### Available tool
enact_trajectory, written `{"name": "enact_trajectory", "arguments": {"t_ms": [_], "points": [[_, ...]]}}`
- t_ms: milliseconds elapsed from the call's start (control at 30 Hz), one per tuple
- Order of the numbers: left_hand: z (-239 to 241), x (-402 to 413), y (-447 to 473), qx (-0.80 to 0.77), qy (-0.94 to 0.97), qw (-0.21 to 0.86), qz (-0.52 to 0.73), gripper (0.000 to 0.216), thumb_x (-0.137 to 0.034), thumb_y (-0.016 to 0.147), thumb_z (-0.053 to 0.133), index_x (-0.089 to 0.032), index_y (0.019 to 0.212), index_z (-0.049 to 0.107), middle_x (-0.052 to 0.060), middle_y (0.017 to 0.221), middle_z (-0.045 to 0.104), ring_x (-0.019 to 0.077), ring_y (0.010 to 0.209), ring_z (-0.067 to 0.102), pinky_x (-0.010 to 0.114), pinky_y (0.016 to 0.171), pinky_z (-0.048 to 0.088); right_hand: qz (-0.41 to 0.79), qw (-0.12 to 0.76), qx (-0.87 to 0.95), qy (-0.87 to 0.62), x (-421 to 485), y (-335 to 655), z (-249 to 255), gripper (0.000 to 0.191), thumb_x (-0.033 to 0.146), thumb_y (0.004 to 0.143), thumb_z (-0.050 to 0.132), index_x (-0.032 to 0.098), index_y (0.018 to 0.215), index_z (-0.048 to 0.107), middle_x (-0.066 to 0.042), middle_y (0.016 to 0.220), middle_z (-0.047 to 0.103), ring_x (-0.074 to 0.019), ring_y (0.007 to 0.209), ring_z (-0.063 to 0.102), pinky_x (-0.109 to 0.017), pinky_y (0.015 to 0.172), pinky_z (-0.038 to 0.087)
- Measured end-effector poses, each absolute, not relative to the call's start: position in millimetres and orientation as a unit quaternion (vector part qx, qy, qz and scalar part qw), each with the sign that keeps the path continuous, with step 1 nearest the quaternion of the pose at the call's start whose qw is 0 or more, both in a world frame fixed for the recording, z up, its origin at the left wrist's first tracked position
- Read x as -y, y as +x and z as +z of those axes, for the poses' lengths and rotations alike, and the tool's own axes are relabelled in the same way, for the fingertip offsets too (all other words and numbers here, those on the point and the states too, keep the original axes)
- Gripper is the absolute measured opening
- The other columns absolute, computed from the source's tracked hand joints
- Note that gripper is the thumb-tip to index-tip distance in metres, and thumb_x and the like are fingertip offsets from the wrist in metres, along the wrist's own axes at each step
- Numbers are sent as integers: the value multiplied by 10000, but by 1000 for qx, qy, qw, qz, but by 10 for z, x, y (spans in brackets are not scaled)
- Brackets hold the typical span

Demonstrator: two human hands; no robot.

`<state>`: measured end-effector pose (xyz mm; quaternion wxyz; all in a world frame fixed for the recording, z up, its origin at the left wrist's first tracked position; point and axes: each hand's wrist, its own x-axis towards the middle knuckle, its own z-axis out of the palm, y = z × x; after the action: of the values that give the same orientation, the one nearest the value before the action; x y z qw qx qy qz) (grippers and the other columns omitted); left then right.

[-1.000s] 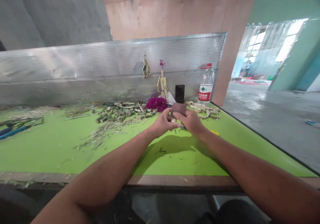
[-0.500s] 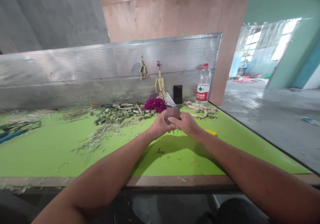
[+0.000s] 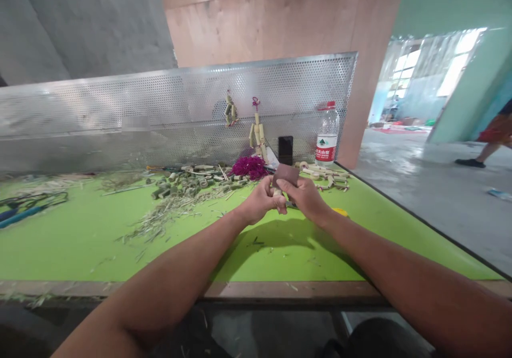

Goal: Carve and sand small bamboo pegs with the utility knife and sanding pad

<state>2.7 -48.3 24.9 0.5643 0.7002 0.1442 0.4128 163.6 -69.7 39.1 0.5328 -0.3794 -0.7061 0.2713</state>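
Just above the green tabletop, my two hands meet in front of me. My right hand is closed on a brown piece of sandpaper, its thumb across the lower edge. My left hand is closed around a short pale bamboo piece, mostly hidden by the fingers and the sandpaper. Behind the hands lies a bundle of purple string. A yellow-handled tool lies partly hidden beyond my right wrist.
Cut bamboo pieces and shavings cover the table's left middle. A jointed bamboo figure, a phone and a plastic bottle stand by the perforated metal panel. A person's leg shows at far right.
The sandpaper has shifted slightly right and up and now sits tilted, so the bamboo piece shows below it. My left fingers have opened out a little. A person has come into view at far right.
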Motion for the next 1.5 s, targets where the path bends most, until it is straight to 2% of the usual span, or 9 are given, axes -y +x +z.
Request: {"name": "enact_trajectory", "arguments": {"t_ms": [67, 200, 333, 467, 633, 1000, 1267, 1433, 1500], "points": [[248, 473, 29, -143, 696, 562, 424, 700, -452, 624, 851, -140, 1091, 434, 9, 698, 642, 139, 582, 632, 275, 593, 528, 292, 503, 733, -352, 701, 1635, 403, 404, 533, 855, 561, 161, 732, 659, -10, 550, 612, -144, 513, 542, -258, 507, 425], [249, 473, 35, -179, 678, 571, 427, 744, -443, 612, 861, -150, 1121, 405, -19, 658, 628, 145, 565, 640, 274, 588, 529, 224, 540, 697, -416, 687, 1649, 421, 425, 549, 795, 625, 165, 612, 611, 11, 482, 532, -118, 472, 458, -246, 457, 354], [255, 481, 28, -160, 692, 563, 422, 747, -464, 584, 869, -145, 1095, 428, -4, 683, 638, 135, 564, 633, 272, 586, 530, 291, 492, 735, -365, 670, 1661, 416, 403, 529, 845, 573, 162, 706, 666, -8, 531, 597, -128, 491, 492, -254, 482, 374], [263, 477, 12, -193, 686, 558, 424, 737, -440, 622, 854, -151, 1124, 398, -26, 654, 622, 142, 564, 643, 275, 587, 541, 217, 539, 694, -425, 665, 1670, 423, 437, 541, 791, 629, 177, 556, 572, 20, 446, 484, -115, 460, 423, -255, 461, 323], [286, 474, 10, -182, 700, 538, 432, 698, -398, 607, 869, -143, 1075, 418, -19, 691, 624, 125, 547, 627, 282, 567, 557, 276, 497, 733, -375, 695, 1653, 421, 402, 539, 822, 592, 167, 688, 665, -1, 518, 566, -139, 508, 495, -260, 502, 367], [306, 485, 20, -244, 708, 527, 401, 695, -294, 586, 886, -132, 1102, 449, -23, 679, 618, 160, 586, 662, 350, 608, 602, 159, 529, 713, -431, 608, 1674, 399, 373, 503, 795, 597, 165, 644, 639, -11, 551, 565, -170, 582, 520, -276, 553, 373], [265, 454, 40, -252, 704, 511, 424, 624, -252, 589, 872, -135, 1052, 471, -42, 670, 599, 139, 575, 642, 325, 585, 595, 149, 505, 714, -461, 609, 1681, 399, 403, 514, 802, 578, 178, 580, 569, 5, 492, 472, -138, 517, 426, -270, 504, 303], [272, 450, 14, -257, 700, 486, 455, 610, -179, 584, 855, -138, 1069, 488, -9, 770, 637, 130, 605, 642, 294, 567, 582, 191, 462, 747, -438, 614, 1647, 384, 378, 505, 775, 608, 170, 601, 593, 0, 524, 501, -140, 526, 442, -269, 506, 316], [295, 473, 21, -257, 701, 502, 437, 641, -191, 591, 858, -144, 1100, 472, -18, 730, 634, 136, 600, 645, 306, 580, 586, 173, 500, 719, -451, 581, 1676, 396, 387, 516, 776, 613, 169, 605, 590, 4, 528, 496, -140, 533, 440, -270, 512, 319]]}}
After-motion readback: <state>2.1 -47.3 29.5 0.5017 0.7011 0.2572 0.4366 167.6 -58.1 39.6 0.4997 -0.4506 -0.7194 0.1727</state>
